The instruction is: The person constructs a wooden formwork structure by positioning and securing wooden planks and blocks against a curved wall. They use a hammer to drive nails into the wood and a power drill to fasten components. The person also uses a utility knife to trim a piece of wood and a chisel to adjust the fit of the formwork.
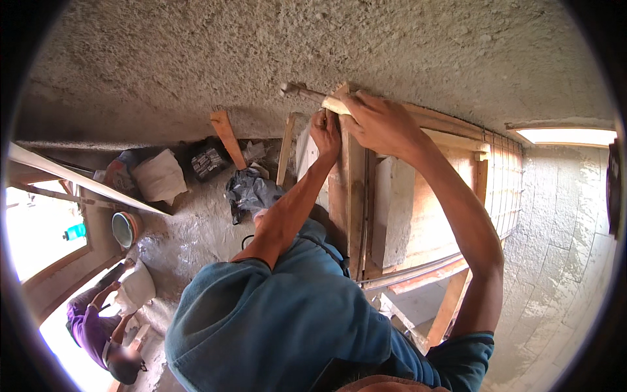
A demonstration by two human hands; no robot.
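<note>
A hammer [302, 91] lies across the top of the upright boards, its head pointing left toward the rough wall. My right hand [380, 124] is closed around its handle end, at a pale yellowish piece that may be the grip. Just below and left of it, my left hand [326, 136] has its fingers drawn together against the top of a wooden board [339, 189]. Whatever those fingers pinch is hidden. Both hands are close together, near the wall.
A rough cement wall [196, 59] runs along the far side. Wire mesh [506, 176] and wooden formwork stand right. Leftward are a loose plank [228, 139], black plastic bag [251, 191], dark crate [209, 160] and bucket [124, 228]. A person in purple [91, 330] handles a pale sack.
</note>
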